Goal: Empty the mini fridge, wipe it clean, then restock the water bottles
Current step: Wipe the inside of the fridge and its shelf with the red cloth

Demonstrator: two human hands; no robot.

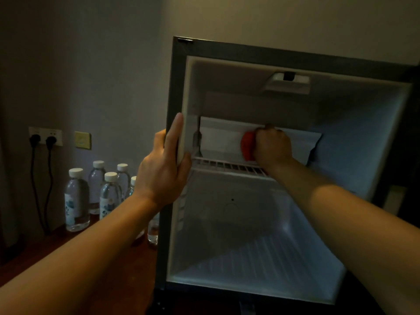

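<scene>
Wiping step is underway, by the look of it: the mini fridge point(250, 223) is standing open and emptied, its cavity facing the camera. The right hand point(272, 147) is reaching deep inside, fingers curled tight around a red cloth point(246, 146) and pressing it against the white panel point(222, 137) at the back, just above the wire shelf point(227, 165). The left hand point(163, 169) is gripping the fridge's left front frame, fingers wrapping the edge, index lying straight up along it, likely steadying the box. The cloth is probably soft and light, bunching easily, so a full fist hold suits it. The fridge walls are looking hard and smooth, likely slick when damp. The shelf wires are thin, and the cloth could be snagging there. Room inside is tight above the shelf, with the ceiling light housing point(287, 81) hanging overhead; the lower compartment is offering much more room. The water bottles point(77, 196) are standing grouped on the wooden surface point(34, 258) left of the fridge, near the wall sockets point(45, 136); they are probably heavy-ish, smooth, best grabbed around the body.
</scene>
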